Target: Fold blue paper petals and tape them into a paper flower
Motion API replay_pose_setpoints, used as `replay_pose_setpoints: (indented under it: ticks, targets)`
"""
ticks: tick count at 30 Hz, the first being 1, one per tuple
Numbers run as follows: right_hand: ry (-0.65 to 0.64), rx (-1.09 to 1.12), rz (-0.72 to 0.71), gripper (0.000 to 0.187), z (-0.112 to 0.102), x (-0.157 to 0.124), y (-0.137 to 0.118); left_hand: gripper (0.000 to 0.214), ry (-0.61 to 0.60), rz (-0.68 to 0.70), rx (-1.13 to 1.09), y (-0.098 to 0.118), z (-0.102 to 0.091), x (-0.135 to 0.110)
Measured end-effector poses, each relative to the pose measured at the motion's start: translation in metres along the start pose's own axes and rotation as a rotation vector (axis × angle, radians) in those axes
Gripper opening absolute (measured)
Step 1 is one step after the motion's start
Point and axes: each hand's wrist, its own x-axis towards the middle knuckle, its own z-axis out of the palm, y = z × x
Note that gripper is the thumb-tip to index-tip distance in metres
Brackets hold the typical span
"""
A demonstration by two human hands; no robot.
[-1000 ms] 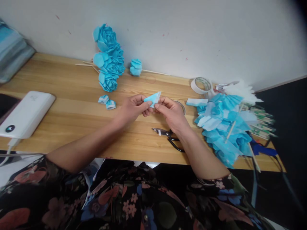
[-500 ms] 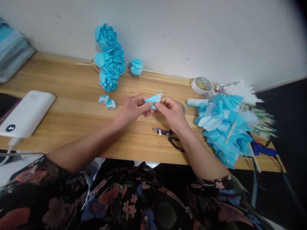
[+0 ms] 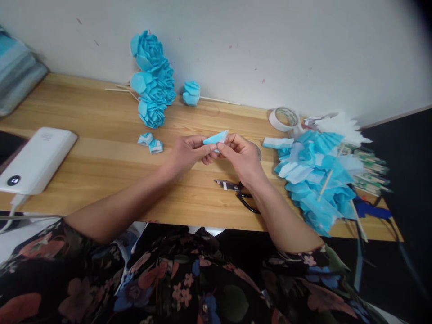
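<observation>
My left hand (image 3: 187, 153) and my right hand (image 3: 240, 157) meet over the middle of the wooden table (image 3: 101, 135). Both pinch a small folded piece of blue paper (image 3: 216, 137) between fingers and thumbs, held just above the tabletop. Black-handled scissors (image 3: 236, 189) lie on the table under my right wrist. Two small folded blue pieces (image 3: 150, 142) lie to the left of my left hand.
Finished blue paper flowers (image 3: 152, 81) on sticks rest against the wall, one smaller (image 3: 191, 93) beside them. A tape roll (image 3: 284, 119) and a heap of blue and white paper (image 3: 317, 175) with sticks fill the right. A white power bank (image 3: 35, 159) lies at the left.
The blue paper piece looks flatter and narrower between the fingers than a second ago. The hands have stayed in nearly the same spot.
</observation>
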Motion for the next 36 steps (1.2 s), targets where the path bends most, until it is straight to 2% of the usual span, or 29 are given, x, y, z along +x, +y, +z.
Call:
replay_pose_setpoints:
  ticks: [8, 11, 17, 23, 28, 31, 36]
  targets:
    - [0.002, -0.009, -0.012, 0.055, -0.0032, 0.0003, -0.0004, 0.029, -0.007, -0.058, -0.027, 0.0026, 0.0005, -0.0001]
    - [-0.013, 0.000, -0.014, 0.055, -0.0020, -0.0007, -0.0043, 0.022, -0.015, -0.082, -0.017, 0.0035, 0.0017, -0.0002]
    - [0.053, 0.010, -0.052, 0.035, -0.0007, 0.0002, -0.0060, 0.015, -0.057, -0.117, -0.020, 0.0058, 0.0031, 0.0003]
    - [0.092, -0.099, -0.127, 0.014, -0.0034, 0.0016, -0.0011, 0.017, -0.058, -0.143, -0.021, 0.0049, 0.0029, -0.0006]
    - [0.125, -0.205, -0.195, 0.006, -0.0012, -0.0003, -0.0027, 0.015, -0.079, -0.135, -0.029, 0.0050, 0.0028, -0.0004]
    - [0.139, -0.305, -0.278, 0.004, -0.0008, -0.0018, -0.0031, 0.013, -0.088, -0.133, -0.025, 0.0060, 0.0021, -0.0001]
    - [0.147, -0.531, -0.570, 0.011, -0.0052, -0.0026, -0.0014, 0.016, -0.067, -0.117, -0.009, 0.0050, 0.0006, -0.0008]
